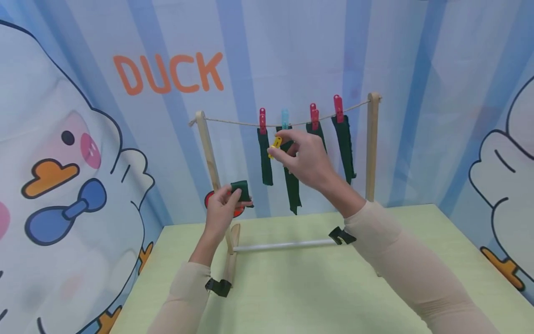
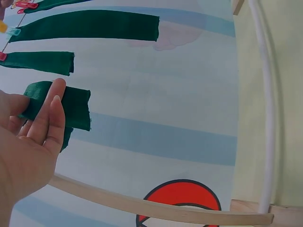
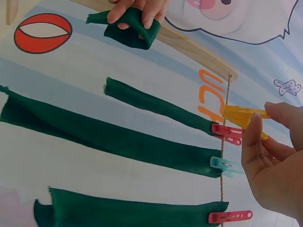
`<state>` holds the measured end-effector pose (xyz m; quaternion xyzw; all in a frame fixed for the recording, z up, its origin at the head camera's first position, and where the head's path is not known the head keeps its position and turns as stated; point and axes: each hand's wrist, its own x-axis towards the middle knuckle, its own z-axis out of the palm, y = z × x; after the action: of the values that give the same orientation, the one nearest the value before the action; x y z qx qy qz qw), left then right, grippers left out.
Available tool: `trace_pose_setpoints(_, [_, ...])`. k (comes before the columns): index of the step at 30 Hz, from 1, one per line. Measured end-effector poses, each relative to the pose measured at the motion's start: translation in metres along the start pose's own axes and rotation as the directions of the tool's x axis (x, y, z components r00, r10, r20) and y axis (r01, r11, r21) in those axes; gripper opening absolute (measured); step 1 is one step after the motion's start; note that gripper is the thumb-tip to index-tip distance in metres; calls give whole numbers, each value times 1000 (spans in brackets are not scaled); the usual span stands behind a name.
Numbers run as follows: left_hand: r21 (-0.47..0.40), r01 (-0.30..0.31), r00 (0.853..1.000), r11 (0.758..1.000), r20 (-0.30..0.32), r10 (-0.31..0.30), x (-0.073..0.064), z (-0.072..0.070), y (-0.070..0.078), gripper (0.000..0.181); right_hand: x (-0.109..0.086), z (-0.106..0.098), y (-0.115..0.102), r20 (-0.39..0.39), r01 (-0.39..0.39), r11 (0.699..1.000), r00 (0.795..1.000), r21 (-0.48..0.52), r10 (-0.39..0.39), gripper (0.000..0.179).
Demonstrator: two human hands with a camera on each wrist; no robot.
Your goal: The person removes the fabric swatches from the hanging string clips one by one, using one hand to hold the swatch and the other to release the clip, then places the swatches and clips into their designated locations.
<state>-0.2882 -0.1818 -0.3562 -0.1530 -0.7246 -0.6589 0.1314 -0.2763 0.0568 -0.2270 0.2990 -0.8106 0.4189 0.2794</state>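
My left hand [image 1: 221,206] pinches a folded dark green cloth strip [image 1: 239,191] between thumb and fingers, left of the hanging strips. In the left wrist view its loose end [image 2: 78,109] sticks out past the fingers. My right hand [image 1: 308,157] pinches a yellow clothespin [image 1: 276,144] by its handles in front of the line. The right wrist view shows this clothespin's tip [image 3: 232,113] close to the rope [image 3: 226,97]. Several green strips hang from the rope, one by a light blue clothespin [image 1: 285,118], others by red clothespins [image 1: 262,121].
The rope runs between a left wooden post [image 1: 207,148] and a right wooden post [image 1: 372,144]. A white rod [image 1: 288,245] joins the stand's base on the pale yellow table [image 1: 292,287]. Behind hangs a striped backdrop [image 1: 250,55] with duck drawings.
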Motion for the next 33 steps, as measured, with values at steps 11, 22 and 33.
trace_pose_setpoints(11, [-33,74,997,997,-34,-76,-14,1,-34,29,-44,-5,27,51,-45,998,998,-48,47,34])
trace_pose_setpoints(22, [-53,163,986,985,-34,-164,-38,8,-58,29,-101,-8,62,119,-119,987,984,-109,132,35])
trace_pose_setpoints(33, [-86,248,967,965,-37,-252,-60,12,-79,26,-156,-18,99,172,-205,956,955,-209,242,31])
